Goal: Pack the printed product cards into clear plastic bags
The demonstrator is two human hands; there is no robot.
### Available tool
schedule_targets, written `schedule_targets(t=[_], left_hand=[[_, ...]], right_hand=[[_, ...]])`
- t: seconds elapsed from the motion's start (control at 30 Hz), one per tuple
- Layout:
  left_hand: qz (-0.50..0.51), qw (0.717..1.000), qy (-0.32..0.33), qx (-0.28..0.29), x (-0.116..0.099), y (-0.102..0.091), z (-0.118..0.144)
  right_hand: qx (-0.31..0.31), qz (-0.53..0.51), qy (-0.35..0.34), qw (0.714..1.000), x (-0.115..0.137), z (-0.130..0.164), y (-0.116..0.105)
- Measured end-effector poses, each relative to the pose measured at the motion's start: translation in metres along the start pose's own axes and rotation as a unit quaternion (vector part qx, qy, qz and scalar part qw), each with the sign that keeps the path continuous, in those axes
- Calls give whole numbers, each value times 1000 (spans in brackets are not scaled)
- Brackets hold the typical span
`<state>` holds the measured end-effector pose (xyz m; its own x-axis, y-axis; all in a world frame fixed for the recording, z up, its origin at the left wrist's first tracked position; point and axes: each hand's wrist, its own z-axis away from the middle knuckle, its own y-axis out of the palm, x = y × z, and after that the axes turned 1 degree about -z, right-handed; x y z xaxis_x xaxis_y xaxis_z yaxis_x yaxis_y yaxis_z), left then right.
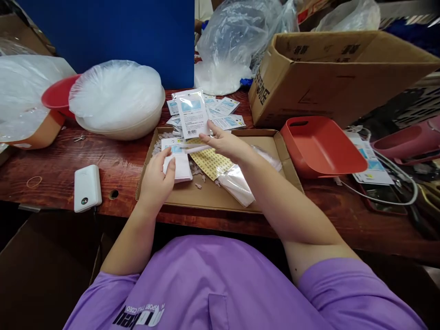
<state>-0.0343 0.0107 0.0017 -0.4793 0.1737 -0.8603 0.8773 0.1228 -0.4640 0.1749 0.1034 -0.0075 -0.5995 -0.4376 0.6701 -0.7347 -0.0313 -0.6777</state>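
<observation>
Right hand (228,143) nearer the printed packet (192,117)

At the tray's (202,198) far rim, the packet lies at eleven o'clock from the right fingers, long axis near twelve-to-six. The left hand's (157,181) fingers stand parted, white card (181,170) at three o'clock. Whether either pinches, I cannot tell.

The tray (206,199) lies on the table (117,165) — a sticker sheet (208,158) in it, packets (225,106) piled just behind. Left of the tray sits a power bank (87,188), a rubber band (34,182) farther left, a bowl (132,133) behind. Right stands a bin (323,142) — behind that, a carton (337,87).
</observation>
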Motion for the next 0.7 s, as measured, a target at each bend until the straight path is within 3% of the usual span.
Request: schedule_targets(t=[0.03, 0.1, 0.13, 0.2, 0.27, 0.4, 0.57, 0.7], left_hand=[[-73, 997, 17, -28, 5, -3, -6], [-155, 987, 11, -32, 13, -8, -13], [-165, 986, -10, -24, 16, -10, -15], [-155, 986, -58, -9, 19, -10, -16], [-148, 986, -74, -5, 18, -7, -16], [-176, 984, 10, 2, 4, 0, -15], [-188, 976, 73, 80, -20, 16, -29], [-179, 956, 113, 201, -41, 55, -52]], right_hand=[[-5, 46, 21, 999, 0, -7, -1], [3, 124, 14, 992, 8, -7, 6], [19, 160, -24, 987, 16, 0, 14], [114, 193, -144, 964, 34, 17, 34], [164, 231, -209, 936, 50, 32, 56], [150, 281, -242, 916, 64, 50, 76], [91, 260, -332, 902, 49, 94, 40], [45, 257, -321, 910, 23, 143, 4]])
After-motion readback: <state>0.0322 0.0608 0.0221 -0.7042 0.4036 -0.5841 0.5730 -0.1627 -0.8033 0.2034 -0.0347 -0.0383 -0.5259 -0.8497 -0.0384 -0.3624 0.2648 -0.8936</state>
